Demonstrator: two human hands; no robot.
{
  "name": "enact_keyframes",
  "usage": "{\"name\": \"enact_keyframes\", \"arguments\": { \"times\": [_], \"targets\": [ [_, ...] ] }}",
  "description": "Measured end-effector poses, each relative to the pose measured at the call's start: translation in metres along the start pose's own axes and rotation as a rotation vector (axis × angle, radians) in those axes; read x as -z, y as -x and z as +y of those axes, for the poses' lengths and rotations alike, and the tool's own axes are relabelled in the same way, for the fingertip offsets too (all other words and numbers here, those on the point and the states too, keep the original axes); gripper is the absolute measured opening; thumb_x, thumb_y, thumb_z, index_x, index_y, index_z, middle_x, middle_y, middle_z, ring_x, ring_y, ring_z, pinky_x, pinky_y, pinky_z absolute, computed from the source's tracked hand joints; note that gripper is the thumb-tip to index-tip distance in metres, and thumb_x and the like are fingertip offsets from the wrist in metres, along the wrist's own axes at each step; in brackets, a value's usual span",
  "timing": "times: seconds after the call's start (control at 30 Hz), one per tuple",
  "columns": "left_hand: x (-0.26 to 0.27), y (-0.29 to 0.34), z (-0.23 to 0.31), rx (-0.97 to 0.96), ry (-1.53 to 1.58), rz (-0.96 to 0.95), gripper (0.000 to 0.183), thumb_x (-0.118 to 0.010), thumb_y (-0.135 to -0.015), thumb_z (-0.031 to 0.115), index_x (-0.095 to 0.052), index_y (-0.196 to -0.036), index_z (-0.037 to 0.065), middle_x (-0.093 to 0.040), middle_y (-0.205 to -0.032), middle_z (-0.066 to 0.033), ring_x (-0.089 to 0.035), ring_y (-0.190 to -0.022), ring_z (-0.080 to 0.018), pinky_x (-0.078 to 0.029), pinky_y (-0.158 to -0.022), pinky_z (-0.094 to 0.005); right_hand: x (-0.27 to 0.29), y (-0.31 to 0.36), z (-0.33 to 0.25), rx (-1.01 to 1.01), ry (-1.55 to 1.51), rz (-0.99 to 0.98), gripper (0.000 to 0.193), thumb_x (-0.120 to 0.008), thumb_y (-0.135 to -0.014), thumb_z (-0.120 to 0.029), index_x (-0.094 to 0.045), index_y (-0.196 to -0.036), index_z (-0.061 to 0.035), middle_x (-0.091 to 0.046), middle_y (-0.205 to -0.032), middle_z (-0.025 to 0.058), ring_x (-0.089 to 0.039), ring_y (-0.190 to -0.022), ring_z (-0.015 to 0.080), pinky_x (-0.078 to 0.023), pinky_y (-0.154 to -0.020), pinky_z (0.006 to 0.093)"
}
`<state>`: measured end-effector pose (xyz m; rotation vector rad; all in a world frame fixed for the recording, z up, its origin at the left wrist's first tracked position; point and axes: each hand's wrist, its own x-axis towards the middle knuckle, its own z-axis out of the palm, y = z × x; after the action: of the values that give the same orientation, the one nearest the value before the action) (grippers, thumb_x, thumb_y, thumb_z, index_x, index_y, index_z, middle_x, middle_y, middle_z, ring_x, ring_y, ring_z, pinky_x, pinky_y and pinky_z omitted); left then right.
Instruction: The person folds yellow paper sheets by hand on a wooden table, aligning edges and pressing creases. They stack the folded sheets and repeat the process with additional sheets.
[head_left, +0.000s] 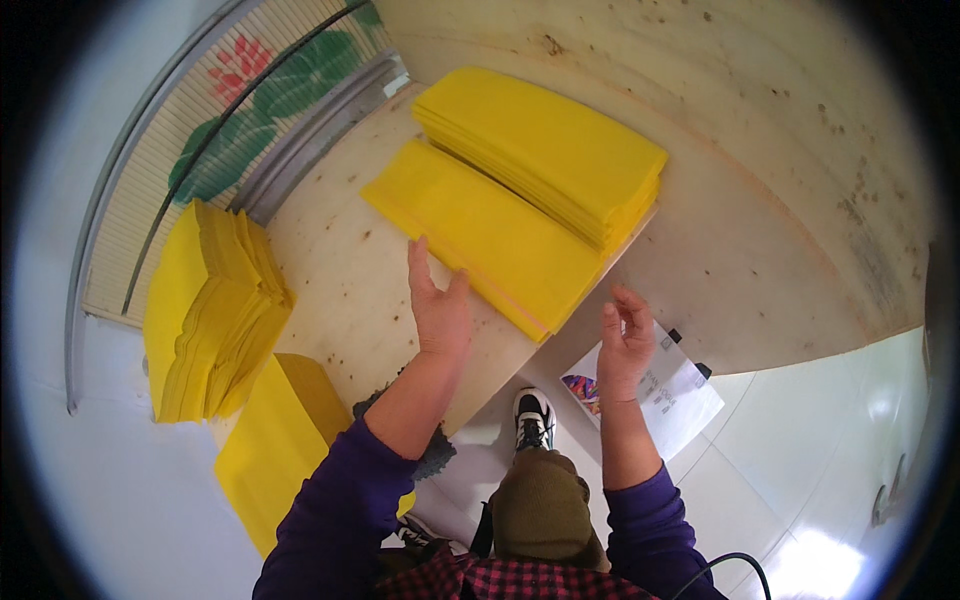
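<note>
Where left hand (441, 315) overlaps nearer yellow stack (490, 238), long axis slants down-right.

You have 2 yellow piles (550, 145), 1 fanned yellow stack (215, 320) & 1 addl. yellow folded piece (262, 450); no. of sheets per pile can't be read. You show 2 bare hands, i.e. 1 left hand (441, 312) + 1 right hand (627, 355), w/ 2 purple sleeves (340, 495). You wear 2 shoes (534, 420). Around you: 1 white printed sheet (682, 388) w/ 2 blk clips (704, 371), 1 blk cable (743, 555), 1 dk gray cloth (434, 458), 1 flowered panel (195, 110).
</note>
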<state>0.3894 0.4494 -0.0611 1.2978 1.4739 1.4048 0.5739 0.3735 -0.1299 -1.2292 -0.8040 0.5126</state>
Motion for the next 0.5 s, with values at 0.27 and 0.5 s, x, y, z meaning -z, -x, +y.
{"name": "enact_keyframes", "arguments": {
  "times": [0.27, 0.5],
  "targets": [
    [0.007, -0.001, 0.024, -0.698, -0.563, -0.611, 0.047, -0.075, -0.073, 0.012, -0.064, -0.118, 0.007, -0.049, -0.139, -0.0154, -0.037, -0.136, -0.0366, -0.027, -0.114, -0.0465, 0.007, 0.002, -0.016, 0.034, 0.116, -0.112, 0.015, -0.069, -0.079, 0.006, -0.065, -0.091, -0.0025, -0.064, -0.094, 0.0067, -0.06, -0.082, 0.0149, -0.05, -0.077, 0.0264],
    [0.009, -0.007, 0.035, -0.877, -0.61, -0.8, 0.032, -0.075, -0.073, 0.014, -0.067, -0.104, 0.005, -0.059, -0.125, -0.013, -0.051, -0.122, -0.0341, -0.04, -0.105, -0.0451, 0.001, 0.015, -0.018, 0.074, 0.117, -0.208, 0.014, -0.069, -0.079, 0.007, -0.064, -0.088, -0.0025, -0.064, -0.09, 0.0048, -0.059, -0.076, 0.0116, -0.05, -0.07, 0.0242]
  ]
}}
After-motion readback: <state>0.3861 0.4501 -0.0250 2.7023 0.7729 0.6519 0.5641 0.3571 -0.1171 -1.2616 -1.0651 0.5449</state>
